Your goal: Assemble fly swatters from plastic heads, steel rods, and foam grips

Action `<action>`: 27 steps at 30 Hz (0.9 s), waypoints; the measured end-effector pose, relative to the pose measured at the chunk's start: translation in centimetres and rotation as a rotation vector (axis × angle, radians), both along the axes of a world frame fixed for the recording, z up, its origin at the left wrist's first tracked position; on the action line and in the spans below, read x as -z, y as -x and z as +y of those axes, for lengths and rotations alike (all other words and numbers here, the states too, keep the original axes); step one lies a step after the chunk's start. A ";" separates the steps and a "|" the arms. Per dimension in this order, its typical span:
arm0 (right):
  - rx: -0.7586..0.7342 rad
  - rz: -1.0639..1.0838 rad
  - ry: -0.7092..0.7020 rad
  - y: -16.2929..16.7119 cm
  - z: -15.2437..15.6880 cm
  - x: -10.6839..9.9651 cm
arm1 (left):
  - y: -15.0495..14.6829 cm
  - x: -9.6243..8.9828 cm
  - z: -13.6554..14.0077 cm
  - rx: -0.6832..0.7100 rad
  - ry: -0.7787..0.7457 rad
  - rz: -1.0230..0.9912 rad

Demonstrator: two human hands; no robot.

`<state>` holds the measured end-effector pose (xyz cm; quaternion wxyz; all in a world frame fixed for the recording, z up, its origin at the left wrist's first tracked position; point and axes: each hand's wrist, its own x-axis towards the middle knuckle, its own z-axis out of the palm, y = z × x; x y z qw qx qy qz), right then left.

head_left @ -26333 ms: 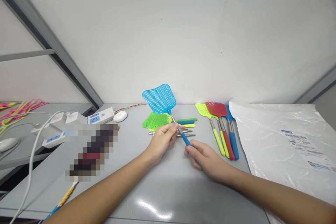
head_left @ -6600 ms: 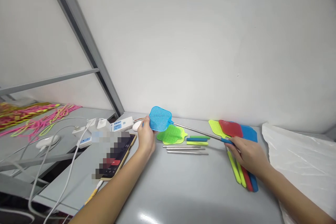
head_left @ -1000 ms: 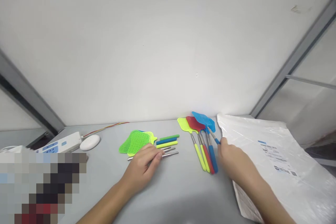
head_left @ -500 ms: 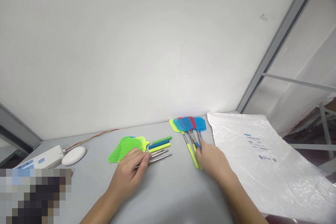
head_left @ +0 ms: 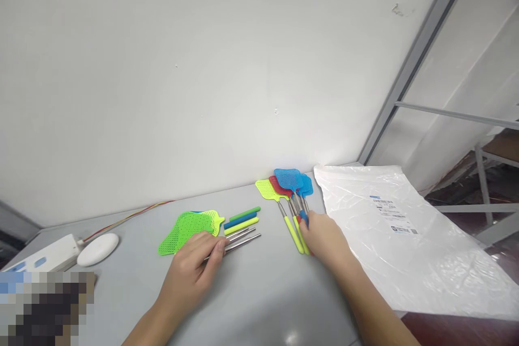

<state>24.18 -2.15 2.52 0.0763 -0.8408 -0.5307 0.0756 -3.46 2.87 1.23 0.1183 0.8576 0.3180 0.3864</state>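
Head view: a white plastic bag [head_left: 365, 265] lies at 3 o'clock of the right hand [head_left: 324, 238], close beside it. At 9 o'clock of the left hand [head_left: 194, 267] are a white oval device [head_left: 98, 250] and a power strip [head_left: 57, 257]; a pixelated patch covers the 8 o'clock corner. Perforated green and yellow heads [head_left: 186, 232] lie at 11 o'clock of that hand, and green, blue and yellow tubes [head_left: 240, 219] at 2 o'clock.

The right fingers grip the handle of a blue fly swatter [head_left: 288, 179], whose head sits at 11 o'clock of them, overlapping red and blue swatters' heads. It has a mesh head and metal shaft. The left fingers curl over plain metal rods [head_left: 243, 243]; I cannot tell whether they grip.

The bag's shipping label [head_left: 392, 213] carries dark print too small to read.
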 end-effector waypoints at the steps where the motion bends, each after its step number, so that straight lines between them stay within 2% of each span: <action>1: 0.001 0.006 0.003 -0.2 0.0 0.0 | 0.0 0.1 0.0 0.008 -0.001 0.002; 20: -0.059 -0.036 0.052 -1.3 -0.9 0.0 | -0.2 0.2 -0.5 0.083 -0.030 0.082; 24: -0.037 -0.055 -0.030 -0.8 -0.7 -0.1 | 0.6 0.6 0.5 0.007 -0.054 0.176; 27: -0.114 -0.033 -0.097 0.2 -0.5 -0.1 | 1.7 0.6 1.8 -0.103 -0.001 0.236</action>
